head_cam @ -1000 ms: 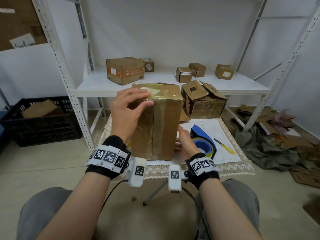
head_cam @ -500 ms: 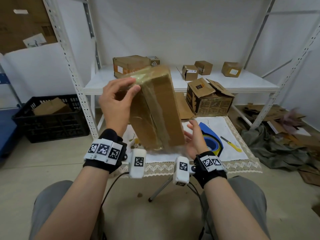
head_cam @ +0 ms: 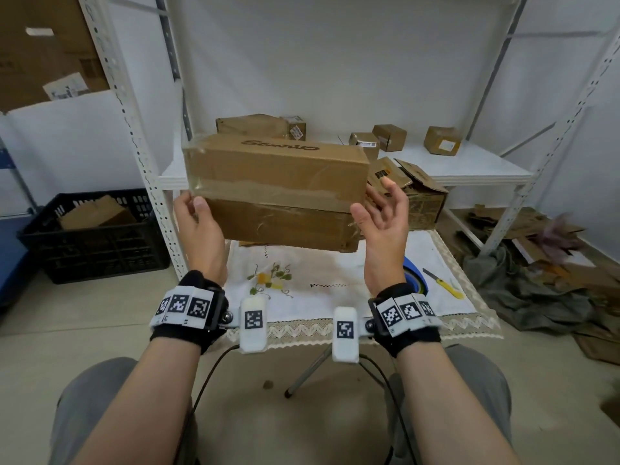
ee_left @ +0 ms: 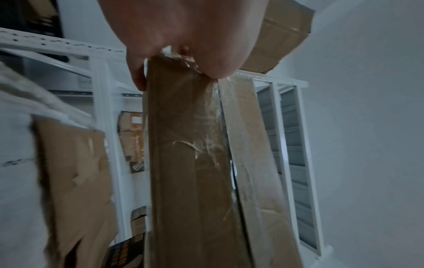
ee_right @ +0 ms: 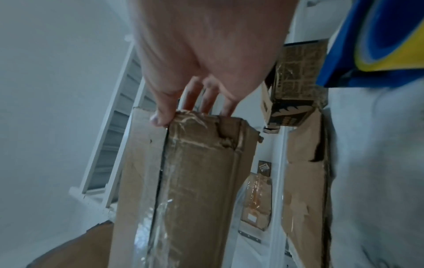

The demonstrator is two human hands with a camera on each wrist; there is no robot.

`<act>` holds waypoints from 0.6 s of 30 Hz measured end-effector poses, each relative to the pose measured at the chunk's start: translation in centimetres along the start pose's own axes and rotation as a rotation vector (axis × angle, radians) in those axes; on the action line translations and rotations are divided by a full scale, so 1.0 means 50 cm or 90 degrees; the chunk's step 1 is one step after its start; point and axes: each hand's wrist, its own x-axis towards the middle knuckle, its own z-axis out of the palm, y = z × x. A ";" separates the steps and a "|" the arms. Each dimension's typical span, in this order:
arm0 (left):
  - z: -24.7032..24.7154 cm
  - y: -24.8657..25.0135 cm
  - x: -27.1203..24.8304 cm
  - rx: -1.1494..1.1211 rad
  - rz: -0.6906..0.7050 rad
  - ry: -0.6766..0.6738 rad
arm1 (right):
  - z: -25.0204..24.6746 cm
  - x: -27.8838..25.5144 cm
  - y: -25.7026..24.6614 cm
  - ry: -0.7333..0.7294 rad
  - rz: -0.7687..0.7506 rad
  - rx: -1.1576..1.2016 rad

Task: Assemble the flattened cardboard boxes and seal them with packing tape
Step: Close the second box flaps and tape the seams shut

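A brown cardboard box (head_cam: pixel 275 182), sealed along its seam with clear tape, hangs level in the air above the cloth-covered table (head_cam: pixel 318 297). My left hand (head_cam: pixel 196 209) grips its left end, thumb on the near face and fingers behind. My right hand (head_cam: pixel 382 219) stands at the right end, thumb on the near edge and fingers spread straight past the corner. The left wrist view looks along the taped box (ee_left: pixel 190 163) from under my left hand (ee_left: pixel 179 54). The right wrist view shows the crumpled end of the box (ee_right: pixel 195 181) below my right hand (ee_right: pixel 195 108).
A blue tape dispenser (head_cam: pixel 416 276) and a yellow utility knife (head_cam: pixel 443 283) lie on the cloth at the right. An open box (head_cam: pixel 409 189) sits behind the table. The white shelf (head_cam: pixel 469 166) carries several small boxes. A black crate (head_cam: pixel 90 236) stands left; cardboard scraps (head_cam: pixel 553 263) lie right.
The box stood upright on the table, was lifted and tipped, and now lies level in the air. My right hand moved from its base to its right end.
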 end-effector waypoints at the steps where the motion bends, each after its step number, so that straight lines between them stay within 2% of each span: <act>1: 0.000 -0.006 -0.004 -0.007 -0.022 0.005 | 0.002 0.000 -0.003 0.005 -0.014 -0.002; 4: 0.001 -0.036 -0.003 -0.009 -0.102 0.002 | 0.011 -0.001 -0.022 0.006 -0.058 0.000; 7: -0.003 -0.073 0.001 -0.085 -0.224 -0.053 | 0.020 0.002 -0.045 -0.014 -0.104 -0.019; 9: -0.004 -0.087 -0.010 -0.124 -0.269 -0.099 | 0.026 0.006 -0.062 -0.041 -0.137 -0.054; 13: 0.011 -0.101 -0.069 -0.177 -0.342 -0.218 | 0.038 0.019 -0.099 -0.053 -0.197 -0.125; 15: 0.026 -0.102 -0.102 -0.183 -0.369 -0.243 | 0.045 0.032 -0.112 -0.052 -0.228 -0.163; 18: 0.044 -0.111 -0.141 -0.213 -0.468 -0.272 | 0.054 0.049 -0.115 -0.048 -0.251 -0.196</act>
